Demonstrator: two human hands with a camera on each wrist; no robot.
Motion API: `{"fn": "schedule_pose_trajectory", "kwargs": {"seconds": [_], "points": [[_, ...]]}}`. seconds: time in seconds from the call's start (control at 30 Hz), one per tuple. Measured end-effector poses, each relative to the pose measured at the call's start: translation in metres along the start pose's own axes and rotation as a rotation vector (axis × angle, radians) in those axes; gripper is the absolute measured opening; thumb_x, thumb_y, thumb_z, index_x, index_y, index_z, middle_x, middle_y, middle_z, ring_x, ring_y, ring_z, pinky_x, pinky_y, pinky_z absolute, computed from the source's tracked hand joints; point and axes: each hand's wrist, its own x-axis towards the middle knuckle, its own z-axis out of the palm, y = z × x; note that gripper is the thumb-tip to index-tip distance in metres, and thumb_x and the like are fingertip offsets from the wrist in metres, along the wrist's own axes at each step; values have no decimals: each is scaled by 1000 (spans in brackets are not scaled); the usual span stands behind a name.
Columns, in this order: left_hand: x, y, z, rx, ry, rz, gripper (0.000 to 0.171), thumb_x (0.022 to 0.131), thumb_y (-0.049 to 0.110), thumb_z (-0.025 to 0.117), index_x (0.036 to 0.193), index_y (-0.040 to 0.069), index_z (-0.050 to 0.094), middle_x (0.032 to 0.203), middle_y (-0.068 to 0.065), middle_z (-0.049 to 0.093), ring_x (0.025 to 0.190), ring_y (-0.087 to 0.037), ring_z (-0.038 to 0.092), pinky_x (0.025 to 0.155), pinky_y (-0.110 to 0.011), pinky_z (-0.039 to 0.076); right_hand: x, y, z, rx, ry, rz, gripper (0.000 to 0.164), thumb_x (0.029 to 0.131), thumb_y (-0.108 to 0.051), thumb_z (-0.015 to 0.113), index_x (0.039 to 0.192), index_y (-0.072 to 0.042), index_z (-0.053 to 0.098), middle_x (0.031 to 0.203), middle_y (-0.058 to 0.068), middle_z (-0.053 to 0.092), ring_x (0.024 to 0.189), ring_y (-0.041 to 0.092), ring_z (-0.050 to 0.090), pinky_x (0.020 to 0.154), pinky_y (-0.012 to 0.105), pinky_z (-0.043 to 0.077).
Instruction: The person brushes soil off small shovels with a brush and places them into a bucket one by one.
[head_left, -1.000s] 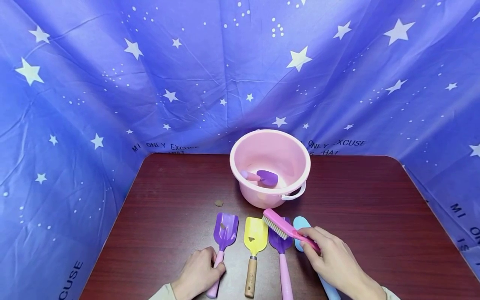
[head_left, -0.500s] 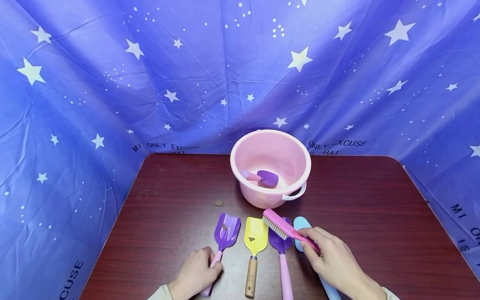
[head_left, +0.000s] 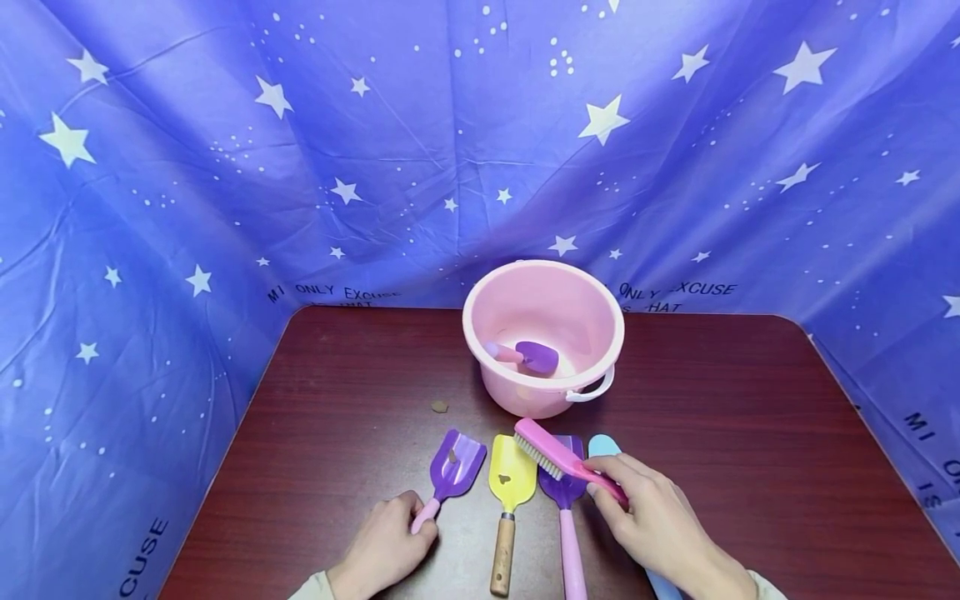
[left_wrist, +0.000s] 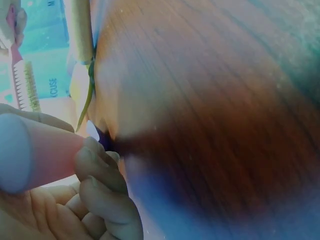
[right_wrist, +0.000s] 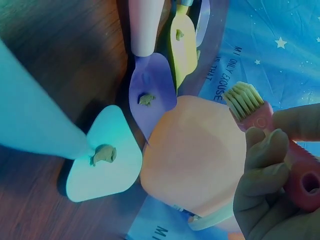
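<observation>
Left hand (head_left: 386, 542): it grips the pink handle of a purple plastic scoop (head_left: 461, 467). The fingers cover a part of the handle, and in the left wrist view they hide most of the blade; whether the blade touches the dark red wooden table (head_left: 360, 367), I cannot tell.

Right hand (head_left: 660, 521): thumb and fingers pinch the handle of a bright pink brush (head_left: 551, 450) with pale bristles. The brush is held in the air, between me and two other tools.

Yellow shovel with wooden handle (head_left: 504, 492): it lies beside the purple scoop. The brush head covers its upper right corner; the brown bit on the blade is too small to make out well.

Second purple shovel with long pink handle (head_left: 570, 542): its blade is partly behind the brush, and the handle end is cut off in the head view.

Light blue shovel (head_left: 602, 445): the right hand hides its middle. From the right wrist I see a brown lump (right_wrist: 104, 154) on its blade.

Pale pink plastic bucket (head_left: 543, 292): it stands behind the tools. A small purple spade (head_left: 537, 357) lies inside, its handle end partly behind the rim.
</observation>
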Motion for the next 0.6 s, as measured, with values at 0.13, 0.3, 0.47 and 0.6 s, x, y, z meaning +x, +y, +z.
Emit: {"fn": "schedule_pose_trajectory", "kwargs": {"seconds": [0.13, 0.3, 0.47, 0.6], "points": [[0, 0, -4, -7, -8, -8, 12, 73, 18, 64, 68, 22, 54, 55, 13, 45, 48, -3, 40, 45, -23, 33, 1, -3, 4, 20, -7, -3, 29, 76, -7, 73, 99, -24, 68, 80, -20, 49, 58, -4, 37, 53, 15, 32], [-2, 0, -9, -5, -7, -13, 13, 73, 19, 64, 68, 23, 53, 55, 13, 45, 47, -2, 40, 45, -23, 32, 5, -8, 9, 47, -22, 2, 28, 77, -8, 73, 100, -23, 68, 80, -21, 49, 59, -4, 39, 52, 17, 33], [-3, -1, -13, 14, 0, -11, 12, 72, 19, 64, 68, 23, 54, 54, 14, 45, 48, -2, 40, 45, -22, 32, 11, -15, 16, 71, -32, 5, 28, 76, -8, 74, 97, -25, 67, 76, -21, 45, 59, -4, 39, 52, 18, 34], [-3, 0, -16, 37, 14, -10, 12, 72, 20, 65, 68, 24, 54, 54, 14, 45, 47, -2, 40, 45, -23, 32, 16, -19, 20, 92, -20, -19, 27, 76, -6, 74, 95, -24, 67, 76, -21, 44, 63, -3, 41, 54, 17, 35]]}}
